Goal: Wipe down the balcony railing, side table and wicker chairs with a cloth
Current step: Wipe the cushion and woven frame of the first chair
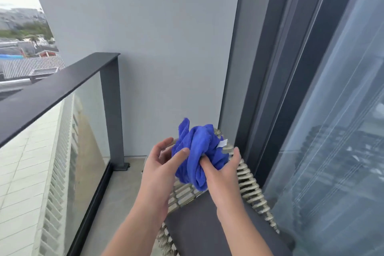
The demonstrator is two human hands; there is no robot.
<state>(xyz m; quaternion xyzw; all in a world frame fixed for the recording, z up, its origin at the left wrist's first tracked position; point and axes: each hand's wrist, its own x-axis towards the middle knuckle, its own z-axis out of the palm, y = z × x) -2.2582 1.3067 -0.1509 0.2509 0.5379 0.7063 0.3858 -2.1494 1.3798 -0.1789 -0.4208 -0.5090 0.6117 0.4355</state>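
A bunched blue cloth [198, 151] with a small white tag is held up in front of me, above a wicker chair [250, 185]. My right hand [223, 174] grips the cloth from the right, thumb and fingers curled round it. My left hand [161, 164] is at the cloth's left side with its thumb pressed on the fabric and its fingers loosely spread. The chair has a beige woven frame and a dark grey seat cushion [199, 222]. The dark railing [54, 87] with its glass panel runs along the left.
A grey wall [155, 48] closes the balcony ahead. A dark-framed sliding glass door [332, 110] with a sheer curtain stands on the right. A railing post [113, 114] meets the concrete floor [122, 189], which lies between the glass panel and the chair.
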